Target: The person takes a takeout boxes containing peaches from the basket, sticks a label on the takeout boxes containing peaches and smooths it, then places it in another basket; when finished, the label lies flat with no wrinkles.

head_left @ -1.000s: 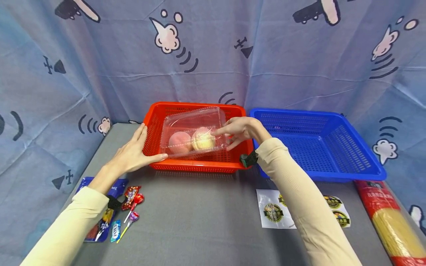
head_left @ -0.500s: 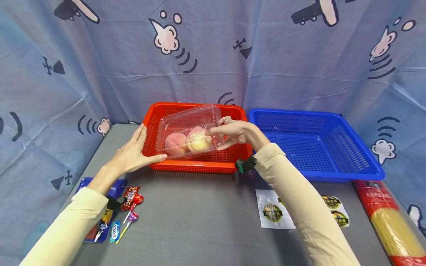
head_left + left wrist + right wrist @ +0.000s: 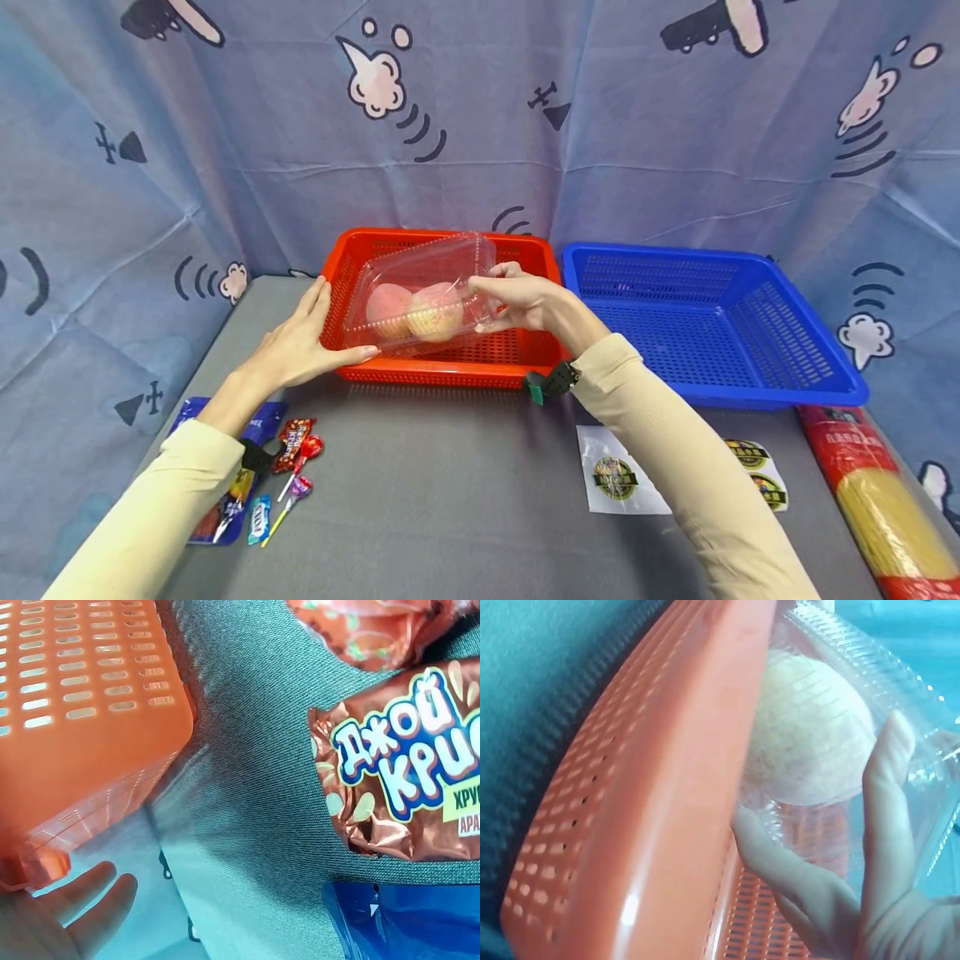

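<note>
Fingers of the right hand (image 3: pixel 528 302) pinch the clear rectangular plastic box (image 3: pixel 429 265), likely light, flexible, best held by its ends; left hand (image 3: pixel 294 348) spreads.

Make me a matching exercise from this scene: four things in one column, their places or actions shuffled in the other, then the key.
Things:
1. Left hand
2. Right hand
3. Round fruits
4. Blue basket

Places or actions:
A. Lying inside the clear container
B. Standing to the right of the red basket
C. At the red basket's left end
D. Gripping the clear container's right end

Pairs: 1-C, 2-D, 3-A, 4-B
</note>
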A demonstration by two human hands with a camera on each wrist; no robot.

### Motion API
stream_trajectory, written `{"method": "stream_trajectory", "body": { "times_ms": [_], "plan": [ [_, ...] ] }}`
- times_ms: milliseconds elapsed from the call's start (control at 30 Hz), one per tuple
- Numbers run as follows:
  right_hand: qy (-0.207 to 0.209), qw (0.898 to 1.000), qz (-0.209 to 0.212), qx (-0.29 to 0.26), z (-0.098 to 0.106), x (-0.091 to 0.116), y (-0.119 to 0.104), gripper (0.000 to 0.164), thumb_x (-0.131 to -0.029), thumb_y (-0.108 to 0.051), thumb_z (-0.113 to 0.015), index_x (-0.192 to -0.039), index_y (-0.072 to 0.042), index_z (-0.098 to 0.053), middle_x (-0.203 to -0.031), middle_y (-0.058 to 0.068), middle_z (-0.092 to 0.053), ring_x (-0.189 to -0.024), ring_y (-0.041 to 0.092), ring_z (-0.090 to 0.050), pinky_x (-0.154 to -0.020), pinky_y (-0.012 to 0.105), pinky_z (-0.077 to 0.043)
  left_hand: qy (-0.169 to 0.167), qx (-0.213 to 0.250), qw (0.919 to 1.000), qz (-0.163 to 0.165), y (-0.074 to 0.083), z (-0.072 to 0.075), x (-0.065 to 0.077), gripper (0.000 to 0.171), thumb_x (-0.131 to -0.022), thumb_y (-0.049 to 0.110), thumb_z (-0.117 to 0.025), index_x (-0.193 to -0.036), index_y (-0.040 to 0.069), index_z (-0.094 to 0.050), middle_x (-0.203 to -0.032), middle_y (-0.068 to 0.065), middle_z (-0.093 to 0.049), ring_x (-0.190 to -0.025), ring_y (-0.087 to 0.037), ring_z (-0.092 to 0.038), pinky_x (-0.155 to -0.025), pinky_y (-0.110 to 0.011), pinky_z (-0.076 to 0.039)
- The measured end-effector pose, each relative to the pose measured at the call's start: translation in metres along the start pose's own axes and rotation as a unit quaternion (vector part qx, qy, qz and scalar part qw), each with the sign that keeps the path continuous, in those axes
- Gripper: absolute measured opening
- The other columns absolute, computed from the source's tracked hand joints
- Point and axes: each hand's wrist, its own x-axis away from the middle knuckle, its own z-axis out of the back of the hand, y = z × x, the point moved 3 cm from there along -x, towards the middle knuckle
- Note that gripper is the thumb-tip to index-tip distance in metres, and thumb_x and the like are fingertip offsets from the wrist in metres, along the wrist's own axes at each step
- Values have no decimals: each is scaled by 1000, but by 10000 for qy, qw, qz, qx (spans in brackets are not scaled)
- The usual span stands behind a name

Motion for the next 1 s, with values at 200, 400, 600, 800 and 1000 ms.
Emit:
{"method": "stream_trajectory", "body": {
  "times_ms": [200, 400, 600, 800, 1000],
  "plan": [
    [67, 9996, 264, -121, 0, 13, -5, 23, -100, -17, -54, -106, -18, -32, -82, 1, -39, -55, 10, -42, -70, 34, -63, -60, -15, 10000, -27, 1, 0, 1, 128, -81, 82, -59, -164, 11, 7, -175, -8, 9, -150, -52, -29, -110, -74, -35],
    [40, 9982, 489, -333, -1, 35, -12, 21, -98, -17, -52, -113, -18, -37, -104, 1, -43, -76, 16, -52, -70, 29, -63, -84, 46, 10000, -16, 0, 1, 1, 127, -81, 82, -59, -164, 14, 9, -175, -8, 9, -151, -52, -26, -111, -75, -33],
    [-94, 9980, 505, -357, -3, 65, -11, 29, -99, -19, -50, -120, -20, -30, -125, 4, -40, -97, 25, -59, -72, 26, -62, 104, 304, 9994, -86, -2, 0, 3, 121, -81, 78, -64, -165, 32, 9, -175, -6, -1, -142, -57, -39, -105, -77, -37],
    [-333, 9966, 614, -436, -2, 102, 3, 29, -98, -15, -50, -117, -19, -28, -121, 5, -48, -79, 16, -67, -71, 26, -61, 231, 573, 9979, -195, -4, 0, 5, 122, -80, 73, -70, -164, 35, 11, -172, -11, -16, -139, -54, -45, -103, -76, -41],
    [-633, 9932, 786, -579, 1, 141, 25, 37, -98, -11, -50, -123, -18, -25, -122, 6, -54, -93, 19, -75, -72, 27, -62, 159, 24, 9978, -637, -2, 2, 5, 115, -87, 57, -70, -166, 12, 1, -174, -12, 4, -142, -58, -38, -101, -77, -42]
  ]
}}
